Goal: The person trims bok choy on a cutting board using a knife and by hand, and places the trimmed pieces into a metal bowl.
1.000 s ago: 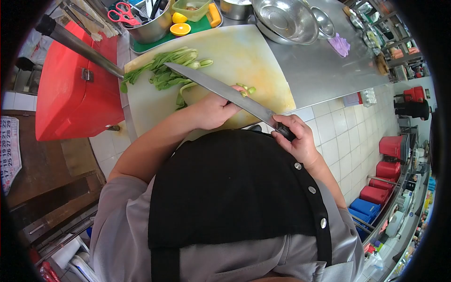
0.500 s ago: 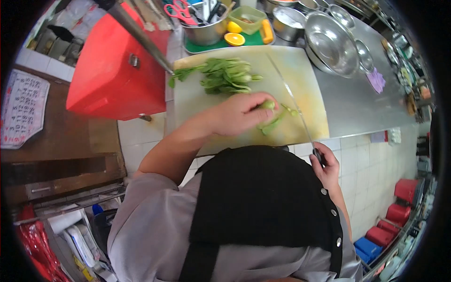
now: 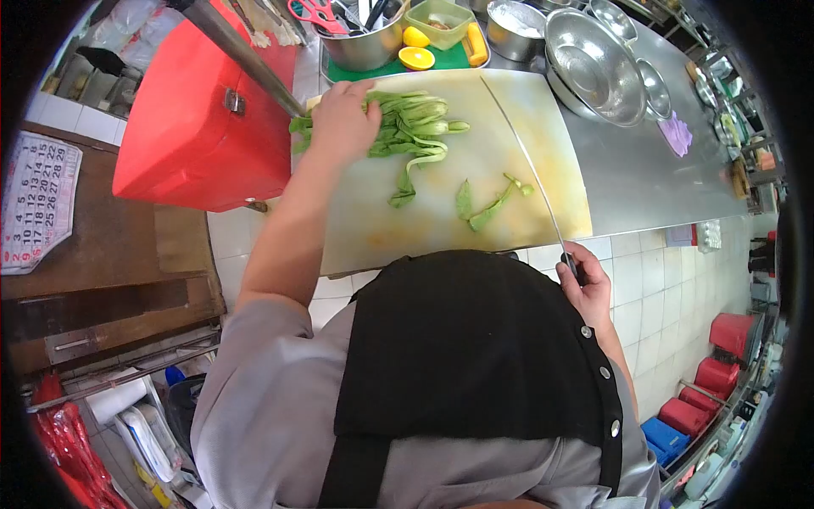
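Observation:
Over the leafy left end of a pile of green leafy vegetables with pale stalks point(image 3: 424, 114) is my left hand point(image 3: 343, 123). Its thumb and forefinger are apart; the other fingers are partly hidden, and the leaves beneath are covered. One stalk with a drooping leaf juts out at the near side of the pile. My right hand point(image 3: 589, 284) grips the dark handle of a long knife point(image 3: 527, 157), whose blade rests along the right part of the cutting board point(image 3: 356, 237). Left of the blade lie loose leaf and stalk trimmings point(image 3: 492, 208).
Behind the board, a green tray point(image 3: 462, 58) carries a pot of utensils point(image 3: 365, 49), a cut orange fruit point(image 3: 416, 58) and a green plastic container point(image 3: 439, 25). Metal bowls point(image 3: 593, 68) stand at the back right. A red cooler box point(image 3: 195, 127) is close on the left.
My left hand has moved from the trimmings near the knife to the far left end of the pile. The trimmings now lie uncovered. My right hand and the knife have hardly moved.

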`<act>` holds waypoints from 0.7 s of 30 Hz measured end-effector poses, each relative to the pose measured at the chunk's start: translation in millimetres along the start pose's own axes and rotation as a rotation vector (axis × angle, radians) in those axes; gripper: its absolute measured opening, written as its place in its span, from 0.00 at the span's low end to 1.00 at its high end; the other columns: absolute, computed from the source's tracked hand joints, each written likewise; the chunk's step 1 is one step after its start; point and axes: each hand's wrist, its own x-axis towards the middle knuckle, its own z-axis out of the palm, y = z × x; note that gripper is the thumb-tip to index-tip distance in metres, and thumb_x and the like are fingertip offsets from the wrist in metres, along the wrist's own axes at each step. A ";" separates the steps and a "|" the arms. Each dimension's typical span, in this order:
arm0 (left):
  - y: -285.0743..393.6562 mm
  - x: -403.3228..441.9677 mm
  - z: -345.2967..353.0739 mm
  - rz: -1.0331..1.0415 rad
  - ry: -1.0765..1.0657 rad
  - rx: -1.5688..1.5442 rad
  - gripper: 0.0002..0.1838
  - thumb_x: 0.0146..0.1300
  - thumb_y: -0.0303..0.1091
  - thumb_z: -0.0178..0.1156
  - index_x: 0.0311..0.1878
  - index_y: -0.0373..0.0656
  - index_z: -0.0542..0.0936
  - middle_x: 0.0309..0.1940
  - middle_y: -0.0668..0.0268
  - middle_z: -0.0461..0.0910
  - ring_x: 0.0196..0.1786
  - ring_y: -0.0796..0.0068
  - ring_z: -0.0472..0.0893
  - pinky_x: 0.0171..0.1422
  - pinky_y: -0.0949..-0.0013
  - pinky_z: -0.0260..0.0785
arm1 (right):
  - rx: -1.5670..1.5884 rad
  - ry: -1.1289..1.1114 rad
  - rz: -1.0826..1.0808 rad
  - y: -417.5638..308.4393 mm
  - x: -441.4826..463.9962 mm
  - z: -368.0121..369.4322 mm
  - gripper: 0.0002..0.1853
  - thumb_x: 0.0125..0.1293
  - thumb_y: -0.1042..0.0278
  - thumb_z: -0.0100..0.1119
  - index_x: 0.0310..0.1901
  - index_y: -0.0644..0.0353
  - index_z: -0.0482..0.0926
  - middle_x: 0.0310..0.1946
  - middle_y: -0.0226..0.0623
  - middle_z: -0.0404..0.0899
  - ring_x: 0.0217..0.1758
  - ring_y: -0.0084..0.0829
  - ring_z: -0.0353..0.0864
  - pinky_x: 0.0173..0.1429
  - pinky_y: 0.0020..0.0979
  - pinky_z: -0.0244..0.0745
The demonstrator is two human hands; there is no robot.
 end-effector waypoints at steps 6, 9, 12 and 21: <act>70.2 -40.8 -0.1 0.346 -0.170 -0.087 0.15 0.60 0.36 0.68 0.50 0.45 0.87 0.42 0.58 0.80 0.49 0.54 0.79 0.56 0.53 0.72 | 0.098 0.021 0.103 -9.7 2.2 3.5 0.19 0.69 0.81 0.67 0.60 0.63 0.80 0.36 0.20 0.75 0.37 0.13 0.69 0.43 0.18 0.68; 68.4 -41.6 12.8 0.317 -0.161 -0.033 0.14 0.57 0.35 0.68 0.48 0.47 0.87 0.39 0.60 0.79 0.51 0.54 0.79 0.56 0.52 0.72 | 0.042 0.006 0.058 -10.3 3.5 4.2 0.18 0.69 0.80 0.67 0.60 0.63 0.80 0.36 0.20 0.75 0.37 0.13 0.69 0.43 0.17 0.68; 69.2 -36.4 11.6 0.224 -0.162 -0.204 0.13 0.61 0.35 0.67 0.49 0.46 0.87 0.38 0.64 0.81 0.45 0.62 0.80 0.53 0.59 0.73 | 0.050 0.013 0.089 -10.9 3.2 3.8 0.18 0.69 0.79 0.67 0.60 0.63 0.80 0.35 0.19 0.75 0.36 0.13 0.69 0.42 0.17 0.67; 87.6 -18.2 -15.5 -0.417 -0.742 -1.365 0.17 0.76 0.36 0.52 0.54 0.34 0.84 0.45 0.62 0.87 0.44 0.77 0.83 0.52 0.72 0.74 | 0.042 0.039 0.091 -8.4 1.4 5.9 0.17 0.70 0.78 0.66 0.60 0.62 0.80 0.34 0.19 0.75 0.35 0.13 0.68 0.41 0.17 0.67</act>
